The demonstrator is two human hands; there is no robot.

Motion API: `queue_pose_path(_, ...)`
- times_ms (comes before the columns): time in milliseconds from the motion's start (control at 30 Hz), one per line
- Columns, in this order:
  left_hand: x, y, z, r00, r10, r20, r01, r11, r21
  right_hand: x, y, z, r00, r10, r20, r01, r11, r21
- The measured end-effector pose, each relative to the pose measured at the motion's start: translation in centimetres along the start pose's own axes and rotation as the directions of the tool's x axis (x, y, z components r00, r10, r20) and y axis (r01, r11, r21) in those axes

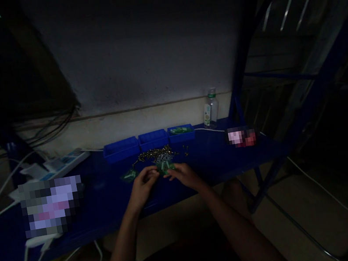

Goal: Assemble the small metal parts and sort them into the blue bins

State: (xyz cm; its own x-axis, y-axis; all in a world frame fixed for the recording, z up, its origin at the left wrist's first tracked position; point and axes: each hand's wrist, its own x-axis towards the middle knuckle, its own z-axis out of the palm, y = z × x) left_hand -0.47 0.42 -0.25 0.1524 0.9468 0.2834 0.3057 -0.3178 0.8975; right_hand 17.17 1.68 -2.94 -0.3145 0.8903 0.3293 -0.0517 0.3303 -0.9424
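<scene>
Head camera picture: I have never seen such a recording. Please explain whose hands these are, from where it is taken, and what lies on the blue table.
The camera sits on a person's head and looks down, so both arms are that person's own. The left hand and right hand meet at a small green piece; dim light hides the grip. On the blue table lie a pile of small metal parts, three blue bins, a plastic bottle and, left, a power strip.

Bare forearms [123,246] end in a bare left hand [143,185] and right hand [184,175].
</scene>
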Motion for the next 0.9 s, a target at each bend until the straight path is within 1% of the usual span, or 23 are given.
queue_pose_path(33, 0.0, 0.0, 0.0, 1.0, -0.011, -0.012, 0.011, 1.0, -0.023, 0.0, 0.0, 0.1, 1.0, 0.003, 0.014, -0.003, 0.999, 0.041)
queue_pose_path(100, 0.0, 0.1, 0.0, 0.999, -0.035, 0.025, 0.036, 0.999, -0.021, 0.0, 0.0, 0.1, 0.999, 0.007, 0.043, -0.01, 0.997, 0.079)
queue_pose_path(167, -0.1, 0.3, -0.1, 0.995, -0.06, 0.074, 0.058, 0.998, 0.024, 0.1, 0.0, 0.1, 0.999, 0.008, 0.047, -0.011, 0.998, 0.056)
queue_pose_path(233, -0.3, 0.5, -0.2, 0.993, -0.075, 0.086, 0.071, 0.996, 0.05, 0.2, 0.2, 0.1, 1.0, 0.0, -0.007, 0.0, 1.0, -0.026)
queue_pose_path(267, -0.4, 0.6, -0.2, 0.994, -0.077, 0.079, 0.074, 0.996, 0.05, 0.3, 0.3, 0.0, 0.998, -0.017, -0.053, 0.012, 0.996, -0.084)
queue_pose_path(367, -0.5, 0.5, -0.2, 0.995, -0.08, 0.067, 0.078, 0.996, 0.033, 0.4, 0.6, -0.2, 0.972, -0.106, -0.208, 0.049, 0.964, -0.26)
queue_pose_path(400, -0.5, 0.4, -0.2, 0.995, -0.086, 0.058, 0.084, 0.996, 0.028, 0.4, 0.7, -0.2, 0.965, -0.122, -0.233, 0.049, 0.955, -0.294)
queue_pose_path(467, -0.4, 0.2, -0.2, 0.994, -0.107, 0.009, 0.107, 0.994, 0.013, 0.4, 0.7, -0.3, 0.967, -0.108, -0.232, 0.032, 0.951, -0.308)
queue_pose_path(533, -0.2, 0.0, -0.2, 0.992, -0.111, -0.066, 0.111, 0.994, -0.003, 0.2, 0.6, -0.3, 0.979, -0.071, -0.19, 0.016, 0.96, -0.278)
queue_pose_path(600, -0.2, -0.2, -0.2, 0.99, -0.087, -0.108, 0.087, 0.996, -0.003, 0.0, 0.5, -0.3, 0.986, -0.047, -0.161, 0.008, 0.972, -0.234)
queue_pose_path(667, -0.1, -0.4, -0.2, 0.992, -0.077, -0.098, 0.077, 0.997, -0.001, -0.1, 0.3, -0.3, 0.991, -0.019, -0.136, -0.004, 0.986, -0.169)
queue_pose_path(733, -0.2, -0.4, -0.2, 0.993, -0.1, -0.07, 0.098, 0.995, -0.025, 0.0, 0.1, -0.3, 0.993, 0.003, -0.118, -0.012, 0.997, -0.072)
queue_pose_path(833, -0.2, -0.4, -0.4, 0.994, -0.099, -0.04, 0.096, 0.993, -0.067, 0.4, -0.1, -0.3, 0.992, 0.044, -0.116, -0.036, 0.997, 0.07)
queue_pose_path(900, -0.2, -0.4, -0.6, 0.996, -0.083, -0.029, 0.081, 0.995, -0.055, 0.5, -0.2, -0.4, 0.989, 0.082, -0.122, -0.067, 0.99, 0.121)
